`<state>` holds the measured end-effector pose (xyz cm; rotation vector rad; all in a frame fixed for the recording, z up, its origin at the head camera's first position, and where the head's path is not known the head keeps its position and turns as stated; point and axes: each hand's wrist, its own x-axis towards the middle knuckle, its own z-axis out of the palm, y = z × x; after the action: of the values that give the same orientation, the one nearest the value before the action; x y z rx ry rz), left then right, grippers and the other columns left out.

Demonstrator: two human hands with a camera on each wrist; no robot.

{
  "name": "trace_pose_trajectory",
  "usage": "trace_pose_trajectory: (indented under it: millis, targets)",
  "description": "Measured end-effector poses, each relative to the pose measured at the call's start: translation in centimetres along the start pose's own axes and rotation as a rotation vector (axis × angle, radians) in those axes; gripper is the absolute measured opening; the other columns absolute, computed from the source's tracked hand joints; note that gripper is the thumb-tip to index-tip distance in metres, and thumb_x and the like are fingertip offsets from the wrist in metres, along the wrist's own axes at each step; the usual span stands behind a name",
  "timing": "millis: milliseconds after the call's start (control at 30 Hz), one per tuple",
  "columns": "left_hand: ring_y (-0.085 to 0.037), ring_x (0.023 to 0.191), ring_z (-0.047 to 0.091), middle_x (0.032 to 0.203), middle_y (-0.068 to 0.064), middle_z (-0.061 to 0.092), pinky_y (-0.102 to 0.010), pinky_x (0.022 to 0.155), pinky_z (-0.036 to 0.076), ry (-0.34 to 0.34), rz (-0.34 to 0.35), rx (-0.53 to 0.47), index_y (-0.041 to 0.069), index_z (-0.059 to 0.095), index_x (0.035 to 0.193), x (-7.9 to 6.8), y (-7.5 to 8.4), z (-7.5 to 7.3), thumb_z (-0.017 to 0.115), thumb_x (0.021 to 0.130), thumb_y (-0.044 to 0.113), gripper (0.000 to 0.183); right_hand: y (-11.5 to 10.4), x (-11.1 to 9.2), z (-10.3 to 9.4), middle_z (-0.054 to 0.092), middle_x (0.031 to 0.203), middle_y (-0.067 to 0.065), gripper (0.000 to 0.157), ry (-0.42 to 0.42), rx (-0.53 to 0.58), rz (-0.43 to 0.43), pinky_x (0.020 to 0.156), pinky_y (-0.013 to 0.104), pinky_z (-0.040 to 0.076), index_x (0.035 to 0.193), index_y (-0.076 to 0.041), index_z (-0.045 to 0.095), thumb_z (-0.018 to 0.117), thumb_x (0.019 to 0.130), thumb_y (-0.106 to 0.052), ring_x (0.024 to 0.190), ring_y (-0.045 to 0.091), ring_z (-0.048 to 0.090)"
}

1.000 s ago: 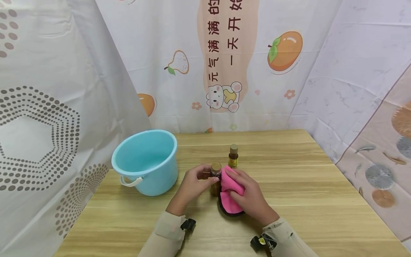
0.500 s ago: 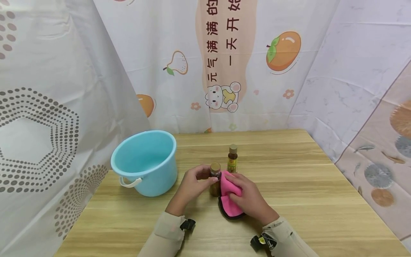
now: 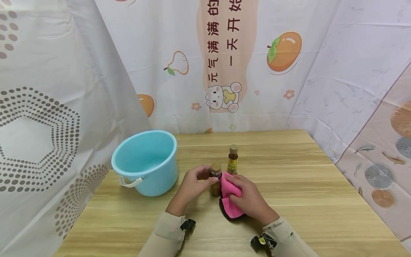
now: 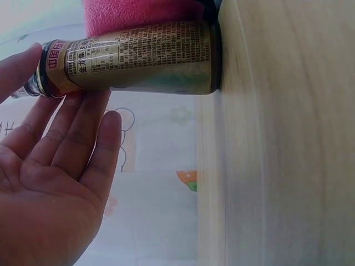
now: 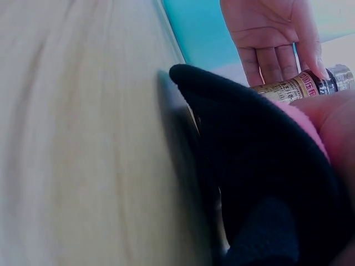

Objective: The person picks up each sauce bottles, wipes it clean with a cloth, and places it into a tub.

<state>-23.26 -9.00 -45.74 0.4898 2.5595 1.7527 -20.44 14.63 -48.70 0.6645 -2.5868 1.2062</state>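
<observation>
A brown glass bottle with a gold cap (image 3: 216,191) stands upright on the table. My left hand (image 3: 193,184) pinches it near the neck between thumb and fingers. Its gold label with small print faces the left wrist view, where the bottle (image 4: 144,58) appears sideways. Bunched in my right hand (image 3: 250,198) is a pink cloth (image 3: 232,208) with a black edge, pressed to the bottle's right side. The cloth's black underside (image 5: 266,160) fills much of the right wrist view. Behind the cloth stands a second bottle with a yellow label (image 3: 232,164), its base hidden.
To the left, a light blue bucket (image 3: 160,178) with a white handle stands on the wooden table (image 3: 305,185). Printed curtains (image 3: 179,89) hang behind the table and along both sides.
My right hand has slid the cloth slightly down and toward me along the bottle, so more of the rear bottle's yellow label shows. The left hand keeps its place.
</observation>
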Motion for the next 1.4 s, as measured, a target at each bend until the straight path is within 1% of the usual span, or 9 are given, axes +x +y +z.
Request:
trace_pose_trajectory:
  millis: [200, 400, 567, 667, 767, 933, 1100, 1200, 1400]
  targets:
    - [-0.016, 0.11, 0.068, 0.116, 0.008, 0.075, -0.044, 0.101, 0.055, -0.007, 0.013, -0.006, 0.027, 0.074, 0.12, -0.03, -0.11, 0.03, 0.081, 0.091, 0.04, 0.032, -0.08, -0.04, -0.15, 0.063, 0.141, -0.004, 0.072, 0.048, 0.013, -0.048, 0.093, 0.036, 0.059, 0.144, -0.025, 0.063, 0.081, 0.079, -0.001, 0.118, 0.016, 0.064]
    - [-0.016, 0.108, 0.069, 0.114, 0.009, 0.075, -0.044, 0.099, 0.055, -0.008, 0.017, -0.005, 0.027, 0.074, 0.118, 0.0, -0.19, 0.05, 0.08, 0.091, 0.039, 0.03, -0.06, -0.03, -0.22, 0.063, 0.143, -0.003, 0.071, 0.107, 0.045, -0.118, 0.096, 0.035, 0.059, 0.144, -0.022, 0.063, 0.081, 0.079, 0.001, 0.121, 0.016, 0.064]
    - [-0.016, 0.109, 0.069, 0.115, 0.008, 0.075, -0.044, 0.099, 0.056, -0.014, 0.017, -0.005, 0.027, 0.073, 0.119, 0.0, -0.07, 0.06, 0.08, 0.091, 0.039, 0.031, -0.06, -0.03, -0.29, 0.06, 0.146, -0.001, 0.073, 0.153, 0.097, -0.157, 0.095, 0.026, 0.058, 0.144, -0.024, 0.062, 0.078, 0.079, 0.006, 0.124, 0.019, 0.063]
    - [-0.017, 0.11, 0.068, 0.116, 0.008, 0.075, -0.044, 0.099, 0.055, -0.016, 0.017, -0.004, 0.028, 0.073, 0.12, -0.05, 0.02, 0.07, 0.079, 0.092, 0.04, 0.03, -0.1, 0.0, -0.35, 0.059, 0.147, 0.0, 0.073, 0.16, 0.113, -0.163, 0.096, 0.025, 0.057, 0.144, -0.024, 0.062, 0.077, 0.08, 0.007, 0.125, 0.021, 0.063]
    - [-0.017, 0.11, 0.068, 0.115, 0.009, 0.075, -0.044, 0.099, 0.055, -0.014, 0.017, 0.0, 0.03, 0.074, 0.12, -0.11, 0.05, 0.07, 0.078, 0.092, 0.041, 0.03, -0.14, 0.02, -0.32, 0.058, 0.148, 0.0, 0.073, 0.14, 0.122, -0.148, 0.096, 0.026, 0.057, 0.145, -0.024, 0.061, 0.077, 0.081, 0.007, 0.125, 0.021, 0.062]
    - [-0.017, 0.11, 0.066, 0.115, 0.009, 0.075, -0.045, 0.098, 0.055, -0.012, 0.019, 0.005, 0.031, 0.073, 0.122, -0.15, -0.03, 0.02, 0.078, 0.092, 0.043, 0.032, -0.21, 0.02, -0.26, 0.057, 0.148, -0.004, 0.074, 0.098, 0.14, -0.091, 0.096, 0.028, 0.058, 0.147, -0.028, 0.059, 0.077, 0.083, 0.005, 0.125, 0.016, 0.061]
    - [-0.015, 0.111, 0.067, 0.118, 0.009, 0.074, -0.044, 0.099, 0.055, -0.007, 0.037, 0.01, 0.03, 0.073, 0.125, 0.01, -0.34, -0.05, 0.078, 0.093, 0.038, 0.033, -0.26, 0.01, -0.34, 0.059, 0.145, -0.004, 0.066, 0.059, 0.139, -0.052, 0.093, 0.028, 0.059, 0.144, -0.022, 0.063, 0.078, 0.084, 0.001, 0.12, 0.016, 0.063]
    - [-0.014, 0.111, 0.068, 0.12, 0.009, 0.073, -0.043, 0.099, 0.055, -0.005, 0.049, 0.009, 0.028, 0.073, 0.126, 0.09, -0.49, -0.08, 0.078, 0.093, 0.034, 0.034, -0.29, 0.01, -0.35, 0.06, 0.144, -0.002, 0.064, 0.026, 0.115, -0.02, 0.091, 0.029, 0.059, 0.143, -0.02, 0.064, 0.078, 0.083, 0.001, 0.117, 0.016, 0.064]
    - [-0.016, 0.112, 0.068, 0.126, 0.003, 0.072, -0.043, 0.099, 0.056, -0.014, 0.076, 0.009, 0.02, 0.072, 0.13, 0.08, -0.35, -0.06, 0.076, 0.096, 0.03, 0.036, -0.18, -0.01, -0.22, 0.062, 0.143, 0.002, 0.068, -0.031, 0.036, 0.038, 0.09, 0.032, 0.058, 0.144, -0.02, 0.063, 0.076, 0.08, 0.002, 0.116, 0.018, 0.064]
